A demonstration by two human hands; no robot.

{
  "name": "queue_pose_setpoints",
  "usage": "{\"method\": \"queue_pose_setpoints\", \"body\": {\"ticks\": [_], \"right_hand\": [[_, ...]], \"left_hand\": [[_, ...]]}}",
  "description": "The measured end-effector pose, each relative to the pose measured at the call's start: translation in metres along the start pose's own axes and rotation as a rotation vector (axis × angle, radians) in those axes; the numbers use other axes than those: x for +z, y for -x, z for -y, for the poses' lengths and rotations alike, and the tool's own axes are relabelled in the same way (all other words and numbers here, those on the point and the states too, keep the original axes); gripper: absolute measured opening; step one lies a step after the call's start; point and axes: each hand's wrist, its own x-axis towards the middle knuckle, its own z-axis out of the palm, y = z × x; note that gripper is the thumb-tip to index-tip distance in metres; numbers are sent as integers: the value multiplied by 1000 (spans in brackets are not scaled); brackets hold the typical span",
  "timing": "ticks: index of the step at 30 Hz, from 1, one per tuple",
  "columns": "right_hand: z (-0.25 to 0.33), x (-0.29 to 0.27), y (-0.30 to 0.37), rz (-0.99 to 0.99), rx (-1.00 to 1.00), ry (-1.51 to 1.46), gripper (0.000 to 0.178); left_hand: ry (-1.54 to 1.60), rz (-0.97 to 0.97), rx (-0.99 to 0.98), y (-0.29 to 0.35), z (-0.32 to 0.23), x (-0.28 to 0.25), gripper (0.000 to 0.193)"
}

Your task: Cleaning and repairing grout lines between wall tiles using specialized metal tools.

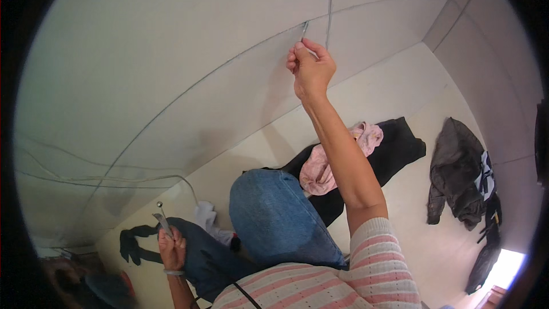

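Note:
My right hand (312, 71) is raised to the pale wall (229, 23), thumb and fingers pinched round a thin, slender stick-like tool (304, 30). Its tip touches the dark curved seam between wall panels, close to a crossing vertical seam. Lower left, my left hand (172, 250) is closed round a flat grey metal blade-like tool (163, 226). A thin rod with a small shiny ball (160, 204) at its end sticks up from the same hand. The exact kind of these tools is too small to tell.
Beyond my jeans-clad knee (271, 212), a pink cloth (315, 171) lies over black clothing (394, 146) on the pale floor. A dark jacket (457, 171) is at the right. White cloth (207, 217) and a cable (143, 179) lie at the left, with dark items (106, 286) in the lower-left corner.

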Motion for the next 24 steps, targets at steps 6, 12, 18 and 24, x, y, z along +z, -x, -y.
{"method": "queue_pose_setpoints", "body": {"ticks": [6, 12, 18, 24], "right_hand": [[-17, 12, 28, 36, 43, 26, 23], [-36, 24, 79, 163, 158, 128, 22], [-29, 8, 63, 167, 127, 61, 24], [-9, 10, 23, -25, 33, -101, 17]], "left_hand": [[-15, 30, 9, -2, -1, 1, 22], [-11, 17, -9, 0, -3, 8, 22], [-14, -6, -19, 2, -6, 14, 22], [-27, 6, -13, 1, -3, 9, 22]]}}
